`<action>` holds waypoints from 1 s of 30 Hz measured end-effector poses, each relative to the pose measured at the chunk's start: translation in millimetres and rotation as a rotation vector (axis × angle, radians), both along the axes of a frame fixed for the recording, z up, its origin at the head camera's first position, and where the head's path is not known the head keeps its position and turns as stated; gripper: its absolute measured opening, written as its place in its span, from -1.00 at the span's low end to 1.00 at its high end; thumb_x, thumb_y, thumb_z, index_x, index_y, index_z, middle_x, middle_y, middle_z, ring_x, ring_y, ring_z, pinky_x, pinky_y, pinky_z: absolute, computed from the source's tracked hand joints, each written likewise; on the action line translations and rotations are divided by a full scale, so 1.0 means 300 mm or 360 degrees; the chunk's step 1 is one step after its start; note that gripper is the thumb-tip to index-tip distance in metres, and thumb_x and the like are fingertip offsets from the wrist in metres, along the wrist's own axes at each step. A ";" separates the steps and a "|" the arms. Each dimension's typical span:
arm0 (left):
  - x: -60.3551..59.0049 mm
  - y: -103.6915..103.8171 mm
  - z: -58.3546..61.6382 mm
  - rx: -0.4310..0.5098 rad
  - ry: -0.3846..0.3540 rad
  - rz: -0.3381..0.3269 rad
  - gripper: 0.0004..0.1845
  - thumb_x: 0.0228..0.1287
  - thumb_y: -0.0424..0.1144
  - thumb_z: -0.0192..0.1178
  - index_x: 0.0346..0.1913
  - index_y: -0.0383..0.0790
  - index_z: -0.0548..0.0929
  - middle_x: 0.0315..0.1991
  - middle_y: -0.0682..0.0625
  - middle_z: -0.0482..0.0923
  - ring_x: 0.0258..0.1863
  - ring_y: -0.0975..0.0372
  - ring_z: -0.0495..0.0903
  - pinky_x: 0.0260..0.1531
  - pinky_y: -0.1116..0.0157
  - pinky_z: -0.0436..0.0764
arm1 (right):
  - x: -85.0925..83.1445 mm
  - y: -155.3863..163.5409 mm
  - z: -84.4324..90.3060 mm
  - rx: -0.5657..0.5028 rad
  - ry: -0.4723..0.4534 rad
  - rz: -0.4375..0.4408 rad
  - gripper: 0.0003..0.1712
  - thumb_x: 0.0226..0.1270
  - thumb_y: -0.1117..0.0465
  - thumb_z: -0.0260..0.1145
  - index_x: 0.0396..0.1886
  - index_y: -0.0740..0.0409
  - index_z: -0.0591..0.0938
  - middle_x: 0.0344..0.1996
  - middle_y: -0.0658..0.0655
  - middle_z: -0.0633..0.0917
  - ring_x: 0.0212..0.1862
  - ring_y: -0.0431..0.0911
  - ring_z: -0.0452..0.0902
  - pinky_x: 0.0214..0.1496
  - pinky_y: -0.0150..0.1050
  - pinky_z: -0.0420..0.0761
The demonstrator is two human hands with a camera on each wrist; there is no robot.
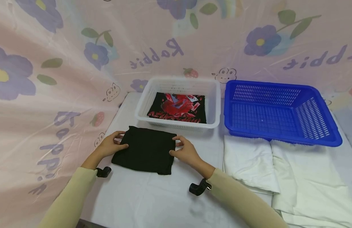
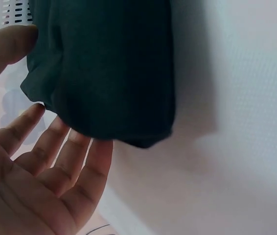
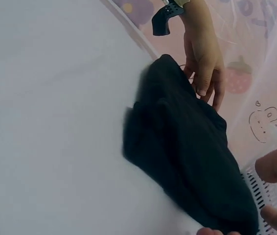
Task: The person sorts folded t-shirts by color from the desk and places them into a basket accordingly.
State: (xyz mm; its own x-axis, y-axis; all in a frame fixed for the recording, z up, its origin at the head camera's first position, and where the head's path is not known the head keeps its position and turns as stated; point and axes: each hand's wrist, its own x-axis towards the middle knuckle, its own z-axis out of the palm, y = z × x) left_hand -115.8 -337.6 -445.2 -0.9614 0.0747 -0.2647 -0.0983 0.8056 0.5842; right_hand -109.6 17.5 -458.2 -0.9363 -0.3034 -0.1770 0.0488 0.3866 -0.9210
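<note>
A folded black garment (image 1: 147, 150) is held between both hands, close over the white table in front of the white basket. My left hand (image 1: 111, 145) grips its left edge, thumb on top and the other fingers behind the edge. In the left wrist view, the fingers (image 2: 99, 161) reach under the end of the dark cloth (image 2: 114, 73), which casts a shadow on the table. My right hand (image 1: 187, 152) holds the opposite edge between thumb and fingers. The right wrist view shows the cloth (image 3: 187, 152) sloping, with only some right-hand fingertips in sight.
A white basket (image 1: 141, 109) behind the garment contains a folded black shirt (image 1: 178, 107) with a red print. To its right stands a blue basket (image 1: 278, 137). Folded white cloths (image 1: 247, 161) lie in front of that. A printed curtain (image 1: 79, 79) encloses the back and left.
</note>
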 end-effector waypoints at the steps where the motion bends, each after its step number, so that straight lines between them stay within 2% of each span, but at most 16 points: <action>1: 0.000 0.000 -0.001 0.0002 -0.0002 0.0003 -0.21 0.21 0.01 0.31 0.41 -0.21 0.25 0.23 -0.36 0.39 0.08 -0.14 0.52 -0.04 0.01 0.57 | 0.000 -0.003 -0.004 0.0011 0.0000 -0.0002 -0.39 0.08 0.21 0.44 0.18 0.08 0.51 0.00 0.31 0.61 -0.22 -0.05 0.65 -0.21 -0.17 0.62; 9: 0.005 -0.001 -0.009 0.0033 -0.0008 0.0001 -0.20 0.21 -0.04 0.32 0.42 -0.24 0.23 0.24 -0.39 0.37 0.10 -0.16 0.49 0.00 -0.03 0.55 | 0.008 -0.021 -0.017 0.0014 0.0050 -0.0011 -0.38 0.06 0.23 0.44 0.18 0.11 0.51 0.00 0.32 0.61 -0.21 -0.02 0.68 -0.15 -0.10 0.64; 18: 0.001 0.005 -0.024 0.0016 0.0026 0.0013 -0.22 0.20 -0.14 0.32 0.42 -0.25 0.22 0.22 -0.39 0.39 0.11 -0.17 0.48 0.02 -0.05 0.54 | 0.002 -0.046 -0.034 0.0033 0.0083 -0.0003 -0.39 0.08 0.25 0.42 0.18 0.12 0.50 0.01 0.31 0.60 -0.20 -0.04 0.64 -0.18 -0.17 0.65; 22: -0.003 0.011 -0.024 0.0010 0.0016 0.0028 -0.22 0.18 -0.15 0.33 0.41 -0.27 0.23 0.20 -0.38 0.40 0.13 -0.17 0.47 0.01 -0.04 0.55 | -0.005 -0.061 -0.036 0.0081 0.0114 0.0027 -0.41 0.09 0.24 0.42 0.18 0.12 0.51 -0.01 0.31 0.58 -0.18 -0.04 0.58 -0.17 -0.17 0.61; 27: -0.013 0.016 -0.026 0.0029 0.0001 0.0060 -0.23 0.15 -0.17 0.35 0.38 -0.28 0.26 0.15 -0.37 0.44 0.09 -0.16 0.50 -0.03 -0.01 0.57 | -0.014 -0.080 -0.037 0.0118 0.0130 0.0063 -0.42 0.08 0.24 0.41 0.17 0.14 0.53 -0.14 0.24 0.56 -0.28 -0.09 0.47 -0.31 -0.28 0.48; 30: -0.017 0.018 -0.028 0.0044 0.0001 0.0071 -0.23 0.14 -0.19 0.37 0.37 -0.30 0.27 0.11 -0.36 0.48 0.04 -0.12 0.52 -0.06 0.02 0.58 | -0.018 -0.088 -0.039 0.0134 0.0127 0.0059 -0.43 0.07 0.24 0.41 0.16 0.15 0.54 -0.20 0.20 0.54 -0.29 -0.09 0.41 -0.33 -0.29 0.40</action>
